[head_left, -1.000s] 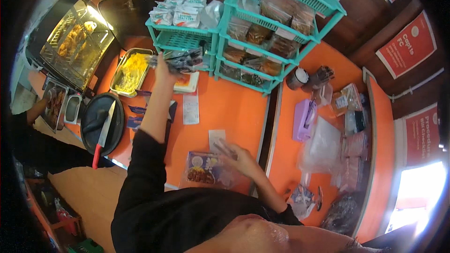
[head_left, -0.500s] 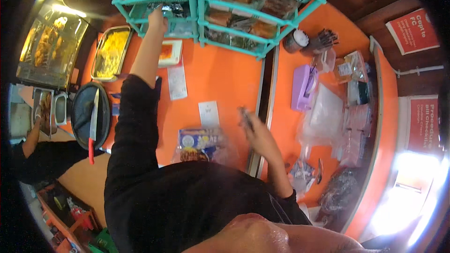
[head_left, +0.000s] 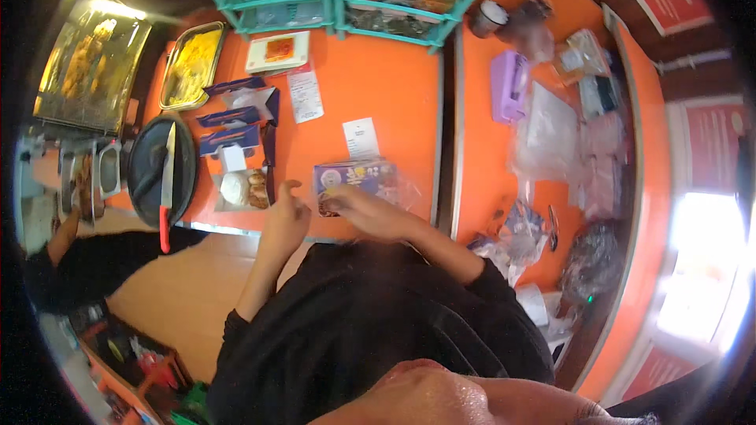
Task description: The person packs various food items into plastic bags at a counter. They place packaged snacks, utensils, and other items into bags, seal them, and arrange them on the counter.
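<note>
My left hand hovers at the counter's front edge, between an open meal box and a bagged box. Its fingers are half curled and apart, with nothing visible in them. My right hand lies across the near side of the purple printed box in clear plastic. Its fingers are pressed together and slightly smeared; whatever they hold is hidden. The open meal box holds a white round portion and browned pieces. Behind it stand folded purple boxes. A paper slip lies just beyond the bagged box.
A knife with a red handle rests on a black round board. Beyond are a tray of yellow food and a teal rack. Right: purple dispenser, plastic bags. Another person's arm works at the left.
My left hand has come back from the teal rack to the counter's front edge. My right hand has moved left and down onto the bagged box. The meal boxes behind my left arm now show.
</note>
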`<move>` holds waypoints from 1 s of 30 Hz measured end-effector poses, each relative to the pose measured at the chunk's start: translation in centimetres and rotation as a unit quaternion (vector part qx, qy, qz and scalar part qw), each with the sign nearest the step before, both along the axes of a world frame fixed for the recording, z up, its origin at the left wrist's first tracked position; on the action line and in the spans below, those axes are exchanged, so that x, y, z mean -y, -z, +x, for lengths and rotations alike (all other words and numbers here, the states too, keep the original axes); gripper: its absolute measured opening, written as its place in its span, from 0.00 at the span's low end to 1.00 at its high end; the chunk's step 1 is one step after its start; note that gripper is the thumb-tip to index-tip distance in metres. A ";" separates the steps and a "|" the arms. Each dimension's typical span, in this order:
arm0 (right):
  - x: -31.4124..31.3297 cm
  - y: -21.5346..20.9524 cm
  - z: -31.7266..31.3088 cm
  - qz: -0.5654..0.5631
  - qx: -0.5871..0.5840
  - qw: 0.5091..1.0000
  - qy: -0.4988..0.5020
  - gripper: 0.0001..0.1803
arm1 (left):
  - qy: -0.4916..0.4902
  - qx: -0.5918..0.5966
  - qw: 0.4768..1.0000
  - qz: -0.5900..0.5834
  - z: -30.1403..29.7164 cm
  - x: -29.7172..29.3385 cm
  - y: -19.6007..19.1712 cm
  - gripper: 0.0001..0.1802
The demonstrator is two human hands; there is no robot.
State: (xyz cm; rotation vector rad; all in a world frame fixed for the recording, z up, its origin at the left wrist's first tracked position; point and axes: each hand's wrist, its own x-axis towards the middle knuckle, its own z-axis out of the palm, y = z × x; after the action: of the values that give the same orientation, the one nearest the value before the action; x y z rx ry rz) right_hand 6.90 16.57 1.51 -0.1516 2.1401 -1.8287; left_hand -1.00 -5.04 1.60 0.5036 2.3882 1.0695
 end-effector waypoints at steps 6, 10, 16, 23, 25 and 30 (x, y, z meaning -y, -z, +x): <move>0.9 2.8 1.3 0.611 -0.260 0.743 0.078 0.23 | -0.078 0.127 0.938 0.313 -0.1 -1.3 -3.4 0.22; -3.2 -3.8 2.7 0.560 0.008 0.817 -0.137 0.19 | -0.072 0.119 0.941 0.308 -0.5 -0.1 -2.4 0.23; -6.9 -6.9 6.7 0.549 -0.225 0.799 -0.103 0.30 | 0.047 0.030 0.972 0.227 -0.1 3.1 -1.6 0.50; -9.0 0.4 7.5 0.451 -0.161 0.872 0.096 0.54 | 0.094 -0.191 0.965 0.156 -0.3 1.0 7.8 0.68; -7.4 2.0 5.4 0.466 -0.195 0.861 0.058 0.52 | 0.076 -0.128 0.972 0.184 0.4 -2.6 10.1 0.53; -2.3 12.5 1.7 0.456 -0.368 0.804 0.104 0.23 | 0.233 -0.277 0.913 0.186 -0.1 -7.8 10.2 0.14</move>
State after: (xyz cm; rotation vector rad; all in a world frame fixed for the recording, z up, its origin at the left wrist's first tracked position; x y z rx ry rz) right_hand 8.56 18.88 -10.99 -0.4574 3.4389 -0.6108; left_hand -1.08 2.75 -8.61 1.6102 2.2969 1.2687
